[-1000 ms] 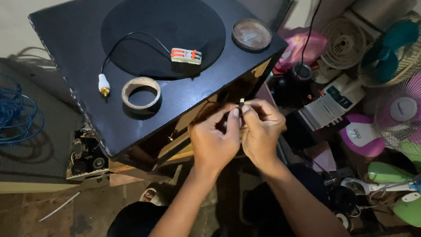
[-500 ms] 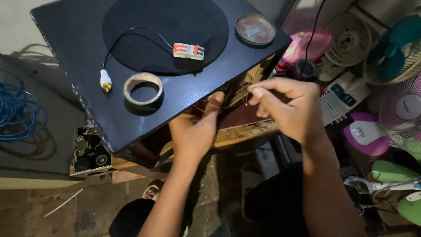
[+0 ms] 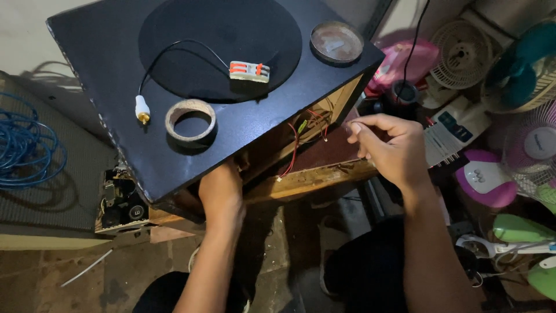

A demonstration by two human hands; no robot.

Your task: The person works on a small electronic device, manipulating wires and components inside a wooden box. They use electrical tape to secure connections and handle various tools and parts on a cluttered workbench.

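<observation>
At the far left a coil of blue cable [image 3: 26, 145] lies on a grey mat, well apart from the work. Just below the box's left corner sits a small black electronic part [image 3: 121, 200] with round knobs. The big black box [image 3: 191, 87] fills the middle, its open side turned toward the person. On its top lie a white plug with a gold tip [image 3: 142, 108] on a thin black lead, a roll of tape [image 3: 190, 120], a grey wire connector with orange levers [image 3: 249, 71] and a round brown lid [image 3: 336, 42].

The left hand [image 3: 222, 188] reaches up under the box's lower edge — its fingers are hidden inside the opening, so I cannot tell whether they grip anything. Thin red wires [image 3: 295, 145] hang loose inside the opening, between the two hands. The right hand [image 3: 391, 148] hovers just right of those wires, fingers curled, thumb and forefinger pressed together; whatever they pinch is too small to make out.

The step looks like wiring work inside the box. Judging by this, the next move calls for a steady, fine pinch on a wire end — and care not to snag the others.

To the right lie a pink bag [image 3: 399, 61], a white control panel with a blue label [image 3: 449, 136] and pale fan parts [image 3: 463, 55]; their print is too small to tell.
</observation>
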